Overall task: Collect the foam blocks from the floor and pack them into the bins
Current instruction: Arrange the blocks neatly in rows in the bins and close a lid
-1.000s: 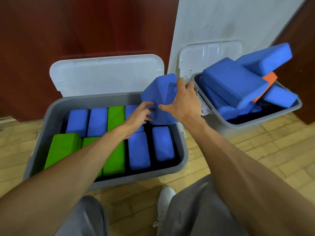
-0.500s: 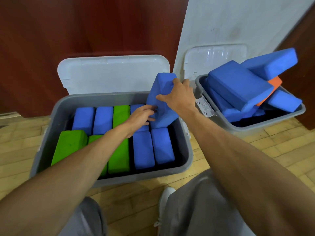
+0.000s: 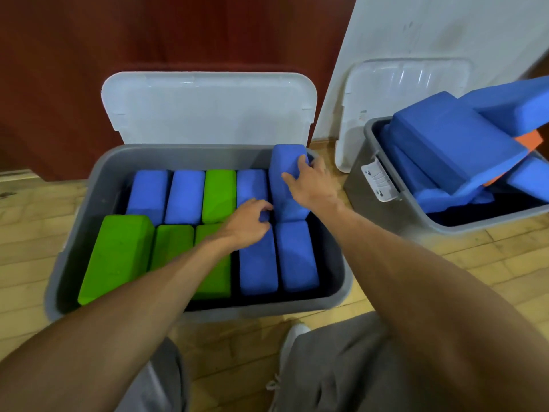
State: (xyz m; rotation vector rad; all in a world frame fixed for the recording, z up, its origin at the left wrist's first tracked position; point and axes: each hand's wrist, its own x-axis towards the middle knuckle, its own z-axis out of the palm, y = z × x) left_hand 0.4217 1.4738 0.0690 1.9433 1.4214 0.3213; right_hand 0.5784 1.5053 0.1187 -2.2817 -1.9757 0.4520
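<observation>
1. Two grey bins stand on the wooden floor (image 3: 35, 251); the left bin (image 3: 74, 209) has its lid (image 3: 208, 108) propped open behind it, which leaves the whole mouth free for packing
2. At its left end lie green blocks, and the big green block (image 3: 116, 257) rides higher than its neighbours, probably wedged in a tight slot
3. Packed blue blocks (image 3: 184, 196) lie edge to edge beside them, a layout that wastes little room
4. The left hand (image 3: 249, 223) sits at the foot of the tilted blue block (image 3: 285, 171), fingers curled down into the gap; their tips are hidden, so I cannot tell whether they pinch or only steady it
5. That block leans in the bin's back right corner, its top above the rim, not yet seated; the right hand (image 3: 309, 184) grips its upper end, fingers wrapped over it, well placed to press it down
6. The right bin (image 3: 416, 217) holds blue blocks and an orange block (image 3: 527, 142) heaped loosely, well above its rim
</observation>
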